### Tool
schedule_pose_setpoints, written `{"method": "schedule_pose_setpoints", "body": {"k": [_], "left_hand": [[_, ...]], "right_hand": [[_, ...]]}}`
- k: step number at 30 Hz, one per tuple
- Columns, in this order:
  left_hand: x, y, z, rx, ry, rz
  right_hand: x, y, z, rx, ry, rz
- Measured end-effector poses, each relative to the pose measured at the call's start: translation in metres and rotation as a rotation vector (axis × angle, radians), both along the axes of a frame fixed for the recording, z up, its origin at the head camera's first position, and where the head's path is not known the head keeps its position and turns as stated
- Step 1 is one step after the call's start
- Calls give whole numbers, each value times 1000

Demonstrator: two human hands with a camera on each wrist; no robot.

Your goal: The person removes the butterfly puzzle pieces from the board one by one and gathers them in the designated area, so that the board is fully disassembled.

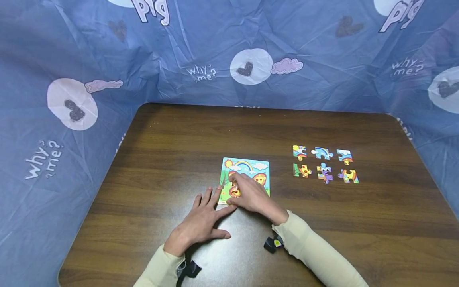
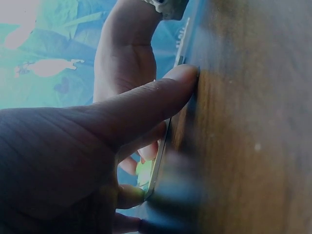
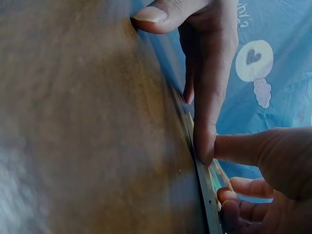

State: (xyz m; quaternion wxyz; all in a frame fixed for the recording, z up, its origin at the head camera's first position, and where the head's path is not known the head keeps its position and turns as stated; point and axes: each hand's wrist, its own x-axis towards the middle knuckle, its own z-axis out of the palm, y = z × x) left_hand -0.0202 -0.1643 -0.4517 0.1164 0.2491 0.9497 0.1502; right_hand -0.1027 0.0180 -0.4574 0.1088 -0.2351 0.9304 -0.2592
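Right hand [image 1: 252, 195] pinching puzzle piece [image 1: 234, 192] at board's [image 1: 249, 167] 7 o'clock; left hand [image 1: 201, 221] ungripped, fingers spread, touching board edge. Six pieces [image 1: 324, 174] at board's 3 o'clock.

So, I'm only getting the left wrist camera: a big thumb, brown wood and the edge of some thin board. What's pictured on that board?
Observer: From the head view, a sun and a rainbow are printed along the far side of the board.

Visitor: Lovely! Is anything else laid out on the wood?

Observer: Yes, six puzzle pieces lie to the right of the board, in two rows of three.

Visitor: And do the two hands meet anywhere? The thumb hides that from me.

Observer: They seem to: in the right wrist view, the thumb of the right hand appears to touch a fingertip of the left hand.
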Motion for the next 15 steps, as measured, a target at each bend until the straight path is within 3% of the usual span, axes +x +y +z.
{"method": "schedule_pose_setpoints", "body": {"k": [15], "left_hand": [[0, 0, 0, -10, -23, 8]], "right_hand": [[-2, 1, 2, -42, 27, -3]]}}
